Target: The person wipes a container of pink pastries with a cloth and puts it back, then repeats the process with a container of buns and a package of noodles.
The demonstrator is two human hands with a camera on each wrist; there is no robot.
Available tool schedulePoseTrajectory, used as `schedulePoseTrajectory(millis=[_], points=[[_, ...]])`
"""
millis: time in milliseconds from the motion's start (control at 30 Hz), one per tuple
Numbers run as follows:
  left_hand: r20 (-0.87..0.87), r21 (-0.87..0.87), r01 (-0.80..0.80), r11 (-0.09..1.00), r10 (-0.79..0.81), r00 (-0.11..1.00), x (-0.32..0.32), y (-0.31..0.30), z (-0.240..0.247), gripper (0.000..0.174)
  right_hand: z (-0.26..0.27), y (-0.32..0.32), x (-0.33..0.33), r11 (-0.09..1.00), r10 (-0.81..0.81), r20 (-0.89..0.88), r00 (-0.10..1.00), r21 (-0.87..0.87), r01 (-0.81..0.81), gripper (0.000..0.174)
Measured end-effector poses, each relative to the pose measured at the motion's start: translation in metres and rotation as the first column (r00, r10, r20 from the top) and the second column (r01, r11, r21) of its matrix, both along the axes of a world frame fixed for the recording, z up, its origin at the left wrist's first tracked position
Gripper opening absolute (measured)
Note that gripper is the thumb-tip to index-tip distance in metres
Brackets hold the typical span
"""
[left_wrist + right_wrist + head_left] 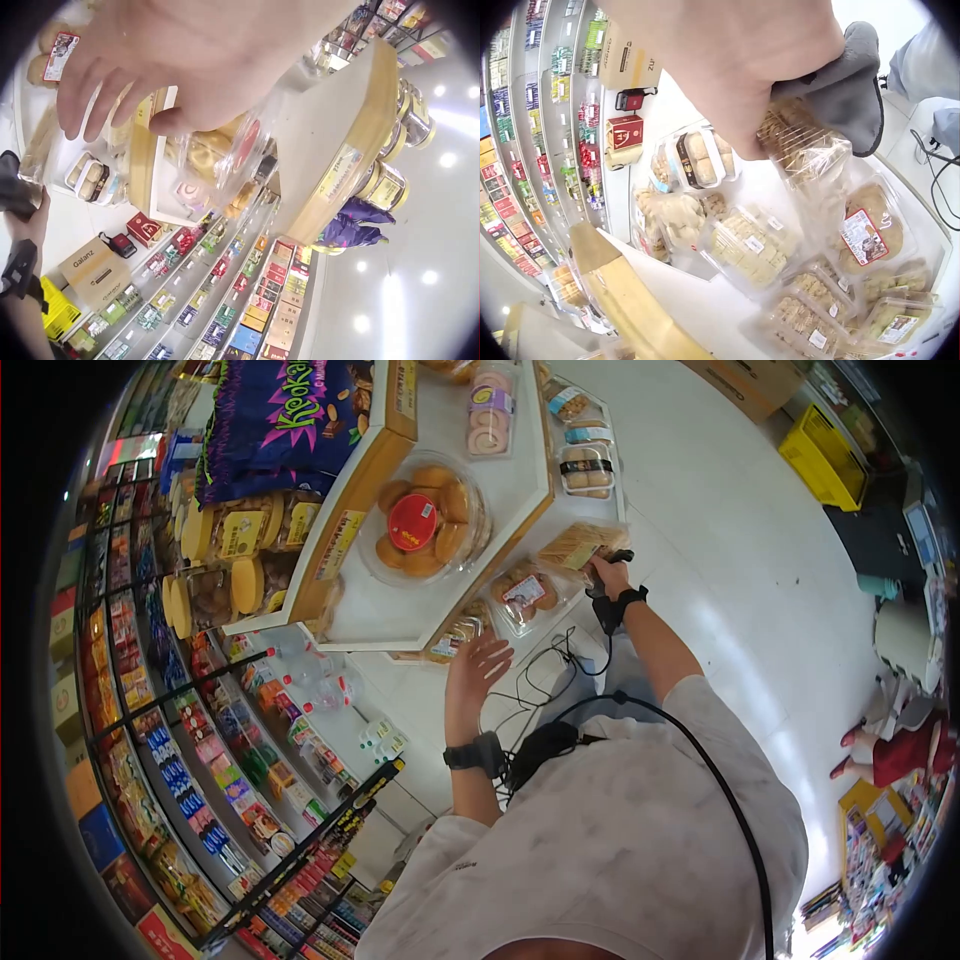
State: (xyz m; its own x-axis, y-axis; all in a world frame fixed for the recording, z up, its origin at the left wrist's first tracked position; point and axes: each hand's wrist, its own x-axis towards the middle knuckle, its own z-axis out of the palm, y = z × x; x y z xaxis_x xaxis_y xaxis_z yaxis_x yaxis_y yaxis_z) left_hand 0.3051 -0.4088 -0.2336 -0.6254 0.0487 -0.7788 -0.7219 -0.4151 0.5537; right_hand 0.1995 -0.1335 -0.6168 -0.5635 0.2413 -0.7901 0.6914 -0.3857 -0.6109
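Note:
My right hand [610,575] grips a clear bag of brown baked food [580,550] at the shelf's edge, with a dark grey cloth-like piece [847,90] against the hand. In the right wrist view the bag [814,165] hangs over the lower shelf, beside a clear box with a red-edged label [866,236]. My left hand [478,670] is raised near the shelf corner, fingers apart and holding nothing. The left wrist view shows this hand [180,67] in front of the shelves, its fingers slightly bent.
On the upper shelf sits a round clear tub of buns [430,520] with a red label. Clear boxes of pastries [750,247] fill the lower shelf. Black cables [545,670] hang beside my legs. A yellow basket [825,460] and a carton [96,274] stand on the floor.

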Motion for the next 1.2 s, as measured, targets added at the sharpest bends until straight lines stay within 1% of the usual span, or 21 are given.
schedulePoseTrajectory(millis=[67, 100, 133, 200, 267, 300, 333, 400, 467, 600, 633, 700, 867, 900, 1000, 1033, 1067, 1100, 1133, 1167, 1200], points=[[-0.006, 0.001, -0.032, 0.999, 0.032, 0.999, 0.007, -0.005, 0.0, 0.049, -0.02, -0.009, -0.008, 0.985, -0.035, -0.074, 0.997, 0.165, 0.047, 0.03], [0.011, -0.001, -0.048, 0.999, 0.048, 0.999, 0.01, -0.008, -0.002, 0.049, 0.029, -0.012, -0.008, 0.995, -0.071, -0.129, 0.989, 0.061, 0.079, 0.034], [0.028, -0.002, -0.061, 0.998, 0.061, 0.998, 0.013, -0.009, -0.004, 0.049, 0.033, -0.012, -0.008, 0.986, -0.003, -0.16, 0.987, 0.165, 0.029, 0.038], [0.082, -0.041, -0.114, 0.993, 0.117, 0.99, 0.022, -0.009, 0.0, 0.048, 0.022, -0.016, -0.001, 0.99, -0.048, -0.217, 0.975, 0.115, 0.075, 0.04], [0.123, -0.083, -0.16, 0.984, 0.169, 0.978, 0.029, -0.006, 0.008, 0.047, 0.011, -0.019, 0.011, 0.99, -0.136, -0.22, 0.966, -0.077, 0.122, 0.042], [0.125, -0.103, -0.19, 0.976, 0.202, 0.971, 0.033, -0.006, 0.01, 0.046, -0.008, -0.021, 0.02, 0.982, -0.166, -0.213, 0.963, -0.126, 0.142, 0.041], [0.121, -0.126, -0.204, 0.971, 0.219, 0.968, 0.034, -0.006, 0.012, 0.046, 0.008, -0.022, 0.024, 0.983, -0.183, -0.123, 0.975, -0.014, 0.183, 0.04], [0.116, -0.171, -0.237, 0.956, 0.259, 0.959, 0.04, -0.005, 0.018, 0.046, 0.028, -0.015, 0.027, 0.992, -0.034, 0.074, 0.997, 0.126, 0.024, 0.042], [0.111, -0.171, -0.264, 0.949, 0.285, 0.952, 0.044, -0.006, 0.018, 0.046, -0.003, -0.014, 0.027, 0.99, 0.025, 0.153, 0.988, 0.132, -0.046, 0.045], [0.105, -0.186, -0.288, 0.939, 0.311, 0.945, 0.05, -0.009, 0.018, 0.046, 0.004, -0.014, 0.004, 0.966, 0.158, 0.288, 0.945, 0.153, -0.208, 0.048], [0.106, -0.179, -0.296, 0.938, 0.318, 0.942, 0.05, -0.008, 0.016, 0.046, -0.018, -0.014, 0.002, 0.954, 0.169, 0.276, 0.946, 0.196, -0.228, 0.046], [0.114, -0.168, -0.311, 0.935, 0.332, 0.936, 0.052, -0.008, 0.015, 0.047, -0.046, -0.014, -0.004, 0.96, 0.139, 0.287, 0.948, 0.194, -0.199, 0.045], [0.112, -0.218, -0.314, 0.924, 0.344, 0.932, 0.048, -0.006, 0.018, 0.048, -0.022, -0.01, -0.008, 0.994, 0.06, 0.241, 0.969, 0.076, -0.08, 0.046], [0.103, -0.226, -0.306, 0.925, 0.335, 0.937, 0.047, -0.005, 0.02, 0.048, -0.055, -0.009, -0.002, 0.989, 0.089, 0.256, 0.963, 0.09, -0.115, 0.049], [0.098, -0.212, -0.304, 0.929, 0.33, 0.939, 0.051, -0.006, 0.021, 0.048, -0.085, -0.011, 0.016, 0.995, 0.035, 0.17, 0.985, 0.088, -0.051, 0.047], [0.096, -0.199, -0.308, 0.93, 0.331, 0.939, 0.052, -0.008, 0.02, 0.048, -0.12, -0.014, 0.03, 0.999, -0.049, 0.055, 0.997, 0.023, 0.047, 0.042], [0.1, -0.186, -0.312, 0.932, 0.333, 0.937, 0.056, -0.009, 0.022, 0.048, -0.105, -0.01, 0.037, 0.999, -0.014, 0.07, 0.997, 0.053, 0.011, 0.041], [0.098, -0.179, -0.32, 0.93, 0.34, 0.935, 0.058, -0.009, 0.026, 0.048, -0.07, -0.001, 0.041, 0.996, 0.019, 0.088, 0.996, 0.083, -0.027, 0.041], [0.093, -0.171, -0.326, 0.93, 0.344, 0.934, 0.057, -0.009, 0.03, 0.048, -0.031, 0.007, 0.041, 0.992, 0.049, 0.104, 0.993, 0.114, -0.061, 0.041], [0.087, -0.164, -0.328, 0.93, 0.345, 0.935, 0.054, -0.012, 0.033, 0.048, 0.026, 0.011, 0.036, 0.995, 0.013, 0.128, 0.992, 0.101, -0.026, 0.041], [0.073, -0.156, -0.301, 0.941, 0.315, 0.946, 0.051, -0.015, 0.033, 0.048, 0.023, 0.014, 0.038, 0.995, 0.045, 0.133, 0.99, 0.077, -0.055, 0.041]])
